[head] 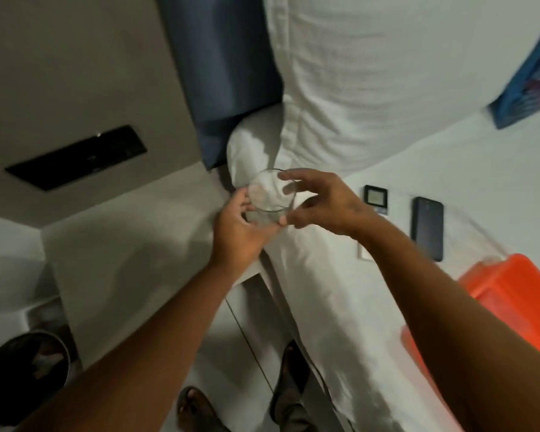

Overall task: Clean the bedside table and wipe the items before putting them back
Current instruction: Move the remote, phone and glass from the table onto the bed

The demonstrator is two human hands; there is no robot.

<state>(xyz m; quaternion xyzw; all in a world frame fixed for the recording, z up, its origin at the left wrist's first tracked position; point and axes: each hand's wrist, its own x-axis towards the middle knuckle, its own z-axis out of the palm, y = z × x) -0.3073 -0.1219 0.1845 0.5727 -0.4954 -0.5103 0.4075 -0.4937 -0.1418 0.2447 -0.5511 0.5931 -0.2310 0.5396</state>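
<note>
Both hands on clear glass (pixel 271 198), held in air over gap between bedside table (pixel 131 244) and bed (pixel 387 104). Left hand (pixel 240 232) cups base from below, fingers curled round it. Right hand (pixel 321 204) pinches rim, thumb low on side. Glass outline blurred, contents unclear. Dark phone (pixel 427 232) on bed; small black device (pixel 376 199) partly hidden by right wrist. Orange container (pixel 512 285) cut off at edge.

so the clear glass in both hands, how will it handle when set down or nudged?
The glass looks rigid and probably fragile: thin clear walls. Likely slippery, since the left hand supports it from below while the right hand pinches rim and base. It looks empty, so probably light. Straight round sides suggest it would roll if laid down on the bed.
</note>
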